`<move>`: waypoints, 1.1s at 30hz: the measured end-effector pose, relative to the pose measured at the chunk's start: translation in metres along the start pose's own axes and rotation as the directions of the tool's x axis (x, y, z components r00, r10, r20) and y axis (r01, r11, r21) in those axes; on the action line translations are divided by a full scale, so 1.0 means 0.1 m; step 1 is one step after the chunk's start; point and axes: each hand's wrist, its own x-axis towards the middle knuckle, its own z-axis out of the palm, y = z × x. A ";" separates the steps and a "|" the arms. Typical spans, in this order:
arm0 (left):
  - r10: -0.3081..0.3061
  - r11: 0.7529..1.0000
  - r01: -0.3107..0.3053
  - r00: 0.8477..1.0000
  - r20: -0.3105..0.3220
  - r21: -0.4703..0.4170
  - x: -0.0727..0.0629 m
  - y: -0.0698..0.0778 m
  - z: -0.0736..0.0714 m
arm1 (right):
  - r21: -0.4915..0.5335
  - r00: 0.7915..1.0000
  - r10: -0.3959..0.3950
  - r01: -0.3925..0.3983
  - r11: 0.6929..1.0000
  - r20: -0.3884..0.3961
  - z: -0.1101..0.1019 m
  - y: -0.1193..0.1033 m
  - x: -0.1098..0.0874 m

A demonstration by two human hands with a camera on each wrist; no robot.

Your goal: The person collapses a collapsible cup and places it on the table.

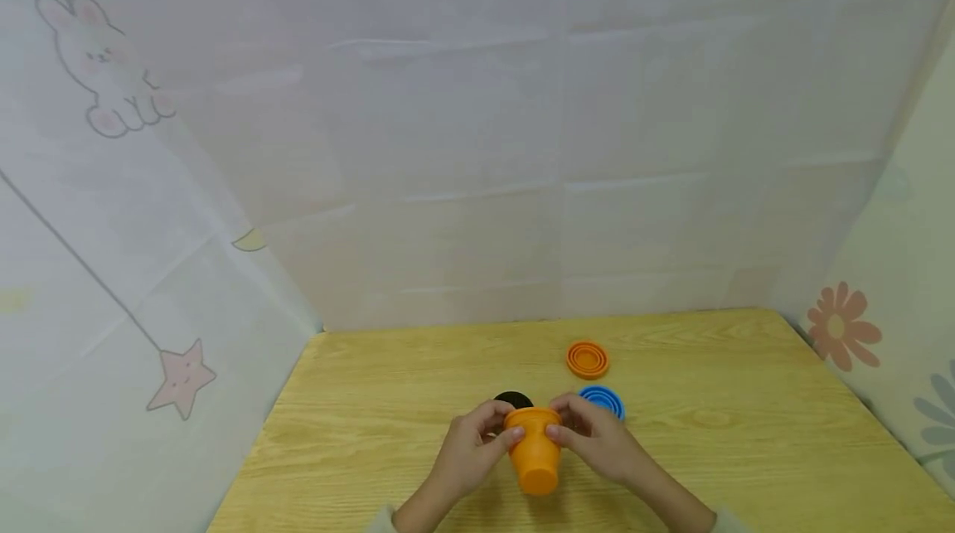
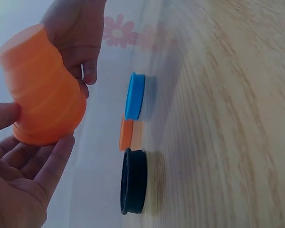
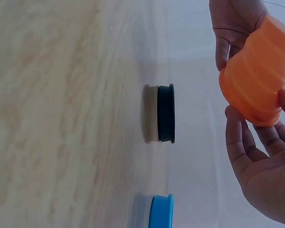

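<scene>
Between both hands is an orange collapsible cup (image 1: pixel 535 452), pulled out to full height above the table. Its rim points away from me and its closed base faces toward me, lower in the head view. My left hand (image 1: pixel 468 452) grips the rim end on the left, thumb on the side wall. On the other side my right hand (image 1: pixel 600 443) holds it likewise, thumb against the wall and fingers round the rim. Ridged folds show on the tilted cup in the left wrist view (image 2: pixel 40 90) and the right wrist view (image 3: pixel 261 71).
Three flattened collapsible cups lie on the wooden table (image 1: pixel 358 425): a black one (image 1: pixel 512 398) just behind the left hand, a blue one (image 1: pixel 604 400) behind the right hand, and an orange one (image 1: pixel 587 360) farther back. Pale printed cloth (image 1: pixel 448 185) hangs around the table.
</scene>
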 end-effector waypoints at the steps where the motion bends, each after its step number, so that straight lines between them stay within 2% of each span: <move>1: 0.009 1.000 -0.010 1.000 0.002 0.006 -0.01 0.00 0.00 | -0.001 1.000 -0.002 0.002 1.000 0.003 0.01 0.00 -0.01; 7: 0.068 0.998 -0.068 0.997 0.023 -0.002 -0.03 -0.04 0.02 | -0.004 0.999 -0.053 0.053 0.999 0.000 0.05 0.04 -0.04; 10: 0.072 0.997 -0.070 0.997 0.032 -0.039 -0.04 -0.05 0.03 | 0.014 0.997 -0.074 0.074 0.997 -0.003 0.07 0.05 -0.06; 13: 0.046 0.994 -0.041 0.998 0.052 -0.098 -0.05 -0.06 0.04 | 0.016 0.996 -0.091 0.091 0.996 -0.005 0.09 0.03 -0.09; 18: 0.020 0.976 0.008 0.992 0.124 -0.219 -0.10 -0.05 0.02 | -0.129 0.981 -0.183 0.173 0.976 -0.066 0.11 0.01 -0.11; 20: 0.032 0.967 0.009 0.988 0.154 -0.255 -0.11 -0.04 0.01 | -0.197 0.970 -0.220 0.198 0.960 -0.100 0.12 0.01 -0.12; 23: 0.056 0.967 -0.012 0.985 0.165 -0.255 -0.12 -0.04 0.01 | -0.221 0.965 -0.233 0.203 0.954 -0.119 0.13 -0.01 -0.14; 25: 0.066 0.973 -0.031 0.987 0.148 -0.230 -0.12 -0.04 0.02 | -0.185 0.971 -0.214 0.191 0.964 -0.111 0.13 -0.03 -0.16; 29: 0.098 0.982 -0.082 0.991 0.086 -0.168 -0.12 -0.03 0.04 | -0.031 0.989 -0.137 0.136 0.990 -0.048 0.09 -0.09 -0.20; 31: 0.111 0.983 -0.101 0.992 0.059 -0.155 -0.12 -0.02 0.04 | 0.079 0.994 -0.106 0.105 0.991 0.007 0.06 -0.11 -0.20; 33: 0.123 0.981 -0.114 0.991 0.047 -0.154 -0.11 -0.02 0.04 | 0.185 0.994 -0.086 0.072 0.980 0.068 0.03 -0.11 -0.20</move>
